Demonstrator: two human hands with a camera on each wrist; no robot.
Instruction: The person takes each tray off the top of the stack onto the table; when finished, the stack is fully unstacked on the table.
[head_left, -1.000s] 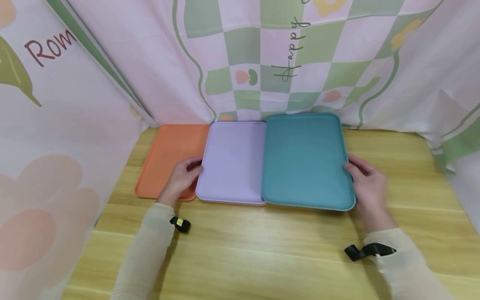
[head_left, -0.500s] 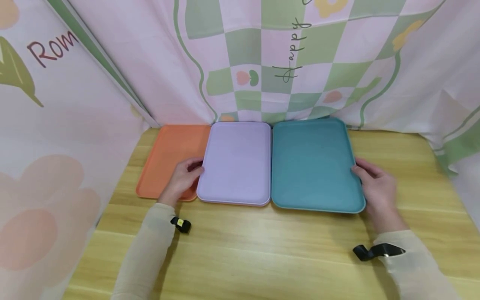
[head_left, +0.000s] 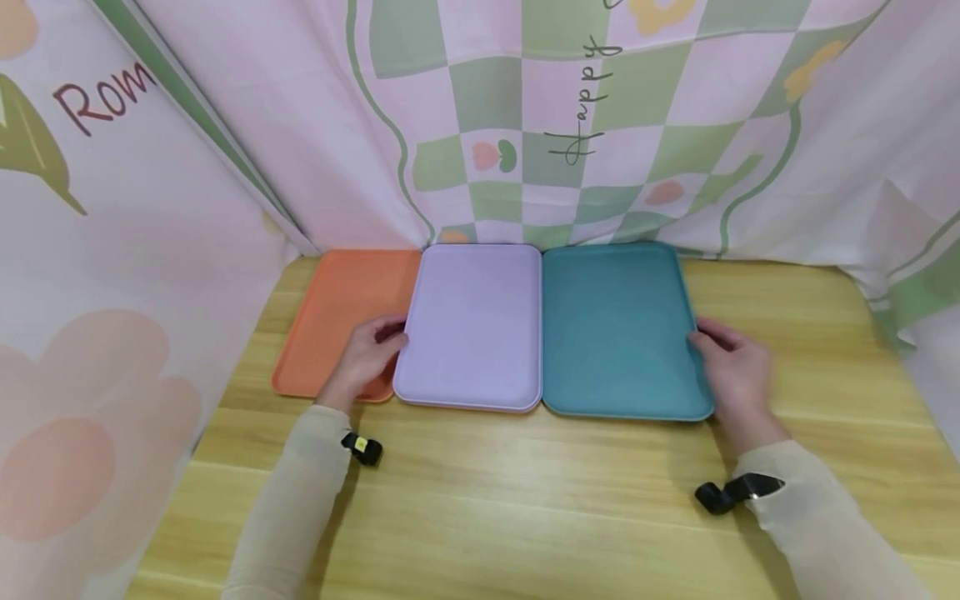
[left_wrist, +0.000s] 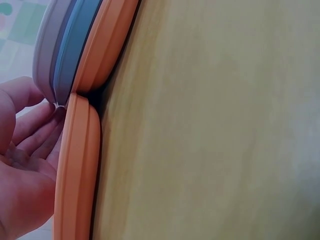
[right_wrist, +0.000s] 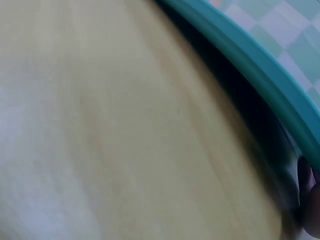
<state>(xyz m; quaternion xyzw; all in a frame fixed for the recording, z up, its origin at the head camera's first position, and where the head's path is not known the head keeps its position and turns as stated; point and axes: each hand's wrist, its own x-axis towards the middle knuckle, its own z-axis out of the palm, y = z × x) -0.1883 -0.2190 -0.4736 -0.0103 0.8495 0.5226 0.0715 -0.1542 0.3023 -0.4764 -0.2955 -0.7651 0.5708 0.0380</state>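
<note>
In the head view my left hand (head_left: 366,357) reaches over the orange tray (head_left: 330,325) and pinches the left edge of the lilac tray (head_left: 472,329). The left wrist view shows that lilac tray (left_wrist: 46,50) on top of a teal tray (left_wrist: 75,45), with another orange tray (left_wrist: 107,47) at the bottom of the stack. On the right, my right hand (head_left: 738,375) holds the right edge of a larger-looking teal tray (head_left: 622,333), thumb at the rim. A dark gap shows between the teal tray's rim (right_wrist: 260,70) and the table in the right wrist view.
The trays stand in a row along the back of the wooden table (head_left: 480,500). A patterned curtain (head_left: 555,117) hangs right behind them, and another cloth (head_left: 97,292) closes off the left side. Bare wood lies in front and to the right.
The teal tray in my right hand first shifted right, off the lilac tray's edge, then came lower and back left against it. My left hand stays on the lilac tray.
</note>
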